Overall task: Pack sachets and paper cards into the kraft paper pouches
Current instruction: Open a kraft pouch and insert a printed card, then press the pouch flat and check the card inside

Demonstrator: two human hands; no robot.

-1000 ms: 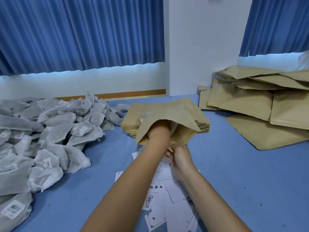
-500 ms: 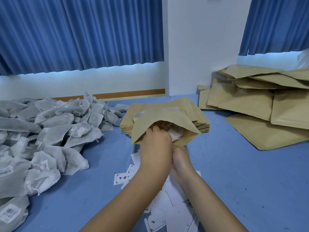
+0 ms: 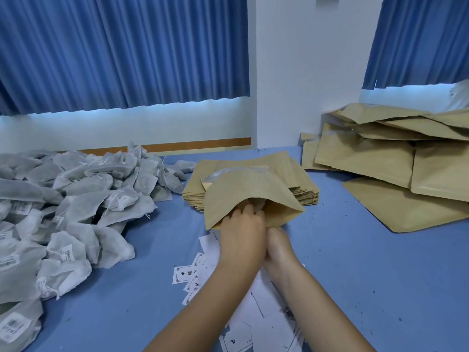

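"Where's the pouch [image 3: 251, 196]?"

"Right at both hands, open mouth toward them. The right hand [image 3: 281, 250] holds its lower lip; the left hand [image 3: 241, 237] has its fingers tucked inside. Whether that grip holds anything, I can't tell."

"What's it made of?"

"Flat, matte tan paper. Soft grey fabric sachets [image 3: 76, 207] are heaped to the left, and white printed cards [image 3: 187, 274] lie on the blue surface [image 3: 355, 275]."

Open kraft pouch [image 3: 243, 191], mouth gaping, over the flat pouch stack [image 3: 302, 179]; grey sachets [image 3: 63, 212] heaped left, printed white cards [image 3: 193, 273] scattered nearer.
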